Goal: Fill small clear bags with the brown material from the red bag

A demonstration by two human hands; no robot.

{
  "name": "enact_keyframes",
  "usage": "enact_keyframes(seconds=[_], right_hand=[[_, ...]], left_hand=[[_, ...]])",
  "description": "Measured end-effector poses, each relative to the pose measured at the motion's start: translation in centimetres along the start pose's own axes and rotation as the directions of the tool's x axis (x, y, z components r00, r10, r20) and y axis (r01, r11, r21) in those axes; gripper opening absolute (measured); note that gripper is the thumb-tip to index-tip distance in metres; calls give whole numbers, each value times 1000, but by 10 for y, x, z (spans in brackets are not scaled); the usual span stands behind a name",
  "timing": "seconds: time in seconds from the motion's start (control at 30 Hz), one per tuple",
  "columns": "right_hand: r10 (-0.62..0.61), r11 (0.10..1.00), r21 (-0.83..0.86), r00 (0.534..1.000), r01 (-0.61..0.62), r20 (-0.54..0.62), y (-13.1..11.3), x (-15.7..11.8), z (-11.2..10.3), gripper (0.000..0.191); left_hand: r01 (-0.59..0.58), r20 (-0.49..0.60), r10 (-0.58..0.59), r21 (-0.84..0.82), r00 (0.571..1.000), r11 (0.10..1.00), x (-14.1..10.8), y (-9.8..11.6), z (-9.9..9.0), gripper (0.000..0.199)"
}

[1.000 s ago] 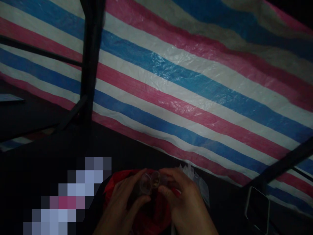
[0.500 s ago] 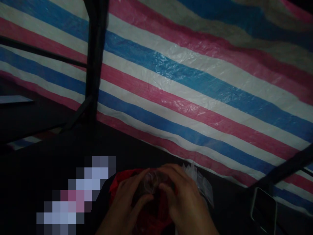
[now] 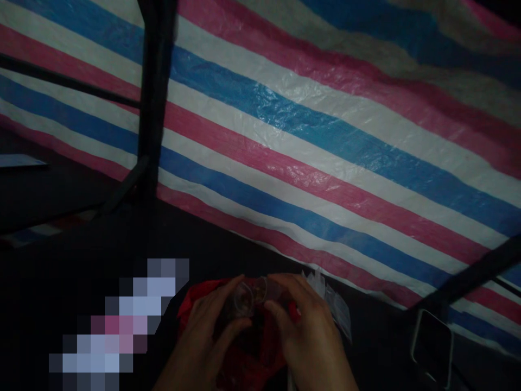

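Pinching a small clear plastic piece between them, the left hand and the right hand meet low in the view, thumbs and forefingers closed on its rim from either side. It looks like a little transparent cup or cap, rounded, though the dim light leaves its exact shape unclear. I'd judge it very light, fairly stiff but thin, and smooth enough to slip; the rim, where the fingertips already sit, seems the safest place to hold, since squeezing the middle might buckle it.

Directly beneath the hands lies a red plastic bag, crumpled and soft, touching both palms. Just beside the right hand, toward the wall, sits a bunch of clear plastic bags, flimsy and easily brushed aside. Farther right, well apart, a dark phone lies flat on the dark surface.

Behind it all hangs a striped tarpaulin in pink, blue and white, with a black metal post standing in front of it at the left. Nothing crowds the hands except the two lots of bags.
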State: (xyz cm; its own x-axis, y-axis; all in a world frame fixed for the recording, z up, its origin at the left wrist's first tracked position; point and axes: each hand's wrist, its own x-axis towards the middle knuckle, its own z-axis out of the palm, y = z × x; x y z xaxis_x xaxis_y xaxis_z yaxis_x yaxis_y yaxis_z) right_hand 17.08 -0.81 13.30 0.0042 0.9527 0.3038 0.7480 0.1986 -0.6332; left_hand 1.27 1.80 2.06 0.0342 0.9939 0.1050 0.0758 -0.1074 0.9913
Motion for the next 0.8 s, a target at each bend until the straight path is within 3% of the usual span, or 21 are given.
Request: enact_keyframes(seconds=[0.1, 0.2, 0.27, 0.37, 0.43, 0.53, 0.63, 0.7, 0.8], right_hand=[[51, 998, 29, 998, -52, 34, 6, -6, 6, 38], [-6, 1000, 28, 995, 3, 95, 8, -10, 1, 43], [-19, 999, 31, 999, 18, 49, 4, -12, -8, 43], [4, 987, 163, 1000, -9, 31, -6, -21, -19, 33], [41, 963, 260, 993, -68, 109, -11, -29, -18, 30], [118, 947, 288, 988, -141, 96, -10, -38, -12, 22], [140, 950, 280, 990, -139, 17, -4, -39, -19, 14], [107, 959, 263, 994, -109, 21, -2, -37, -32, 15], [38, 978, 204, 999, -43, 26, -3, -36, -53, 17]], left_hand=[[24, -57, -26, -34, 998, 999, 2, 13, -4, 63], [20, -121, -21, -9, 992, 1000, 3, 24, -6, 66], [-14, -152, 22, 56, 988, 998, 3, 26, -6, 64], [-208, -100, 237, 234, 966, 950, -4, 18, -2, 55], [-393, 2, 417, 339, 909, 855, -11, 8, 2, 47], [-513, 97, 524, 418, 846, 750, -19, -5, 9, 43], [-430, 51, 441, 345, 896, 834, -22, -9, 14, 58], [-288, 13, 290, 164, 957, 944, -23, -4, 17, 65], [-42, 139, 58, -112, 989, 993, -24, 10, 20, 48]])
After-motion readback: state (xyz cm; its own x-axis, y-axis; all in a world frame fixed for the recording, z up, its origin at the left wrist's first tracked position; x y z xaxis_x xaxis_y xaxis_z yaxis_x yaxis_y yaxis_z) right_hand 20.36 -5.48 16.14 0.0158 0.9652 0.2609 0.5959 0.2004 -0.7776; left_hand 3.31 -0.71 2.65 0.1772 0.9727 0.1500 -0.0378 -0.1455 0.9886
